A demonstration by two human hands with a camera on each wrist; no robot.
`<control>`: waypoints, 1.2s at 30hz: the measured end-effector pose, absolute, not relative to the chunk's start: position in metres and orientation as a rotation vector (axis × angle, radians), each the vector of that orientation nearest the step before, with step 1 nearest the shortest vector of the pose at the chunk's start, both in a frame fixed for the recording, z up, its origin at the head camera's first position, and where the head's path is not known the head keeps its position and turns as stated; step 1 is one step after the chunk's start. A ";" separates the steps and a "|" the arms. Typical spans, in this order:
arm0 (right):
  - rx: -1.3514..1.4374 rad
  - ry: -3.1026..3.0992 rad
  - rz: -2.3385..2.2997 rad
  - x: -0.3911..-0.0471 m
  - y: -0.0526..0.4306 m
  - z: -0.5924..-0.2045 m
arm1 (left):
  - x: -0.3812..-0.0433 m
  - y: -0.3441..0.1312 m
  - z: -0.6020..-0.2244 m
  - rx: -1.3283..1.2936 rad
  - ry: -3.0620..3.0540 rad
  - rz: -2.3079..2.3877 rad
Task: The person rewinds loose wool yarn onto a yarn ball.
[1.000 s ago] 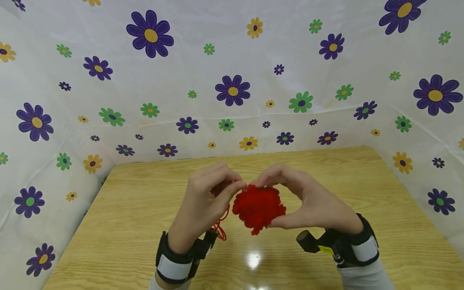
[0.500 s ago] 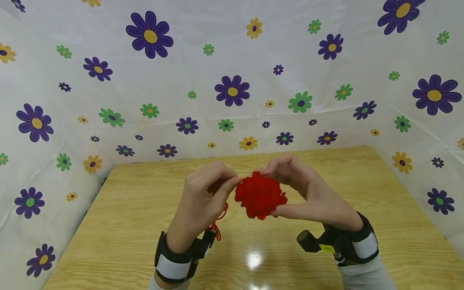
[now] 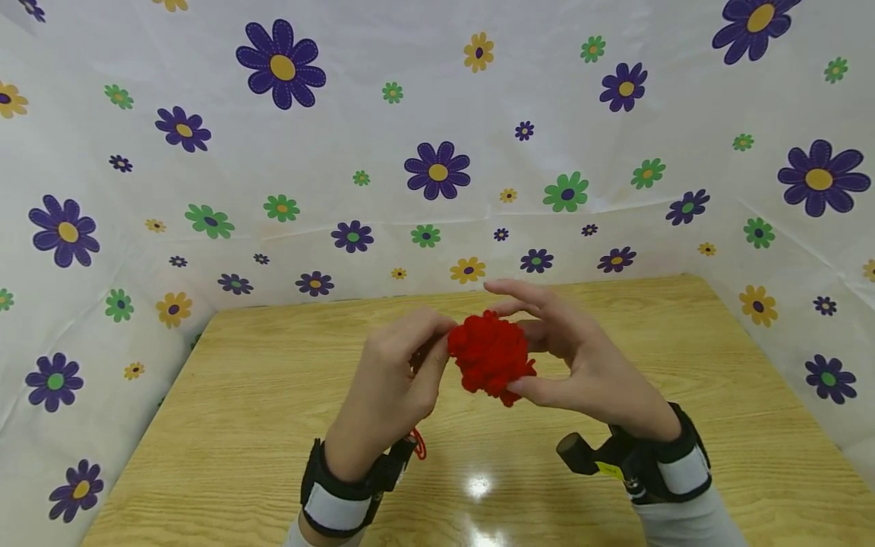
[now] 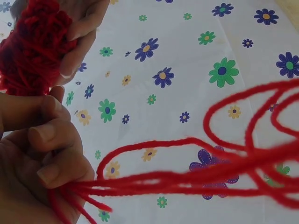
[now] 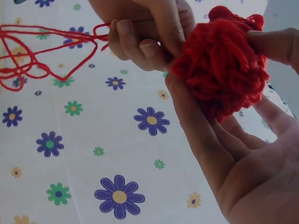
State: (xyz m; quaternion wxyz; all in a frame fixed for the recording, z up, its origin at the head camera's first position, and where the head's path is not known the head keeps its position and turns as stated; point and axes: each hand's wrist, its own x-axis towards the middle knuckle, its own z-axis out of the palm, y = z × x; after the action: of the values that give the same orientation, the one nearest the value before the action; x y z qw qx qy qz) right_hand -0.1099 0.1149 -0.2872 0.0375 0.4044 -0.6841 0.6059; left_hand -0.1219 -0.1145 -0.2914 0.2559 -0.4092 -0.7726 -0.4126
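A looped bundle of red yarn (image 3: pixel 489 351) is held up above the table, between the two hands. My left hand (image 3: pixel 395 374) pinches its left edge with thumb and forefinger. The curled other fingers of that hand grip several loose red strands (image 4: pixel 177 183), which trail away in loops in the left wrist view. From the right, my right hand (image 3: pixel 581 363) holds the bundle, with the thumb low on its near side and fingers behind it. One finger of the right hand stands raised off the yarn. Part of the yarn behind the fingers is hidden.
Below the hands lies a wooden table (image 3: pixel 260 410). White flower-patterned sheeting (image 3: pixel 383 137) rises behind it and at both sides. Each wrist wears a black strap with a camera, the left strap (image 3: pixel 336 494) and the right strap (image 3: pixel 683 463).
The yarn bundle has risen and turned in the fingers. My right hand has shifted its hold, lifting a finger away from the top. The loose strands now show less below my left hand.
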 end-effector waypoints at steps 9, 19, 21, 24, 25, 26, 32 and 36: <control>1.160 -2.050 1.651 -0.113 0.103 -0.290 | -0.122 -0.112 -0.292 -1.102 -2.106 -1.089; 0.923 -1.880 1.754 -0.116 0.109 -0.293 | -0.122 -0.105 -0.294 -1.159 -2.102 -1.036; 0.919 -1.835 1.774 -0.117 0.110 -0.293 | -0.122 -0.103 -0.295 -1.171 -2.124 -1.026; 0.901 -1.778 1.786 -0.118 0.110 -0.293 | -0.121 -0.099 -0.297 -1.193 -2.152 -1.001; 0.895 -1.760 1.792 -0.119 0.110 -0.293 | -0.120 -0.097 -0.297 -1.201 -2.154 -0.992; 0.884 -1.748 1.794 -0.119 0.110 -0.293 | -0.120 -0.096 -0.297 -1.208 -2.153 -0.982; 0.849 -1.709 1.764 -0.122 0.110 -0.293 | -0.113 -0.092 -0.297 -1.229 -2.146 -0.972; 0.864 -1.691 1.704 -0.125 0.107 -0.292 | -0.110 -0.093 -0.296 -1.224 -2.174 -0.972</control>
State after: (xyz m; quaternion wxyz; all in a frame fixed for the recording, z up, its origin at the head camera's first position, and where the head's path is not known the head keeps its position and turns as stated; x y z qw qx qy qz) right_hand -0.1248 0.1068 -0.2919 0.2908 0.3241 -0.6339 0.6392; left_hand -0.1101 -0.0935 -0.2957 0.2298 -0.4449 -0.7902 -0.3534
